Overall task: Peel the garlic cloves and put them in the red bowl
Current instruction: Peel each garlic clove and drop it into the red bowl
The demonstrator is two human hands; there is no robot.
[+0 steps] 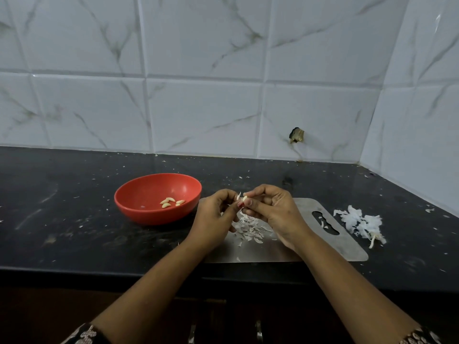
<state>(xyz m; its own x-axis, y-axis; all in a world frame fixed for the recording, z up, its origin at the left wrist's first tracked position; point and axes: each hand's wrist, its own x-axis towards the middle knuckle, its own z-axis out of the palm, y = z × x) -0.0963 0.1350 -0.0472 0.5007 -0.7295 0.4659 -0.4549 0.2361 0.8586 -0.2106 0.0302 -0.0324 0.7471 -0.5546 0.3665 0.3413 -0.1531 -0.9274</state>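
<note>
The red bowl (139,194) stands on the black counter left of centre, with several peeled garlic cloves (171,202) lying in its bottom. Just right of the bowl, above a steel cutting board (347,244), both hands meet. My right hand (270,207) pinches a small pale garlic clove (244,198) between thumb and fingertips. My left hand (214,213) pinches a strip of papery skin (239,195) at the clove's tip. A heap of garlic peels (248,228) lies on the board under the hands.
A larger pile of white garlic skins and stem (360,223) lies on the counter right of the board. Peel flakes are scattered over the black counter (74,232). A tiled wall rises behind and at the right, meeting in a corner.
</note>
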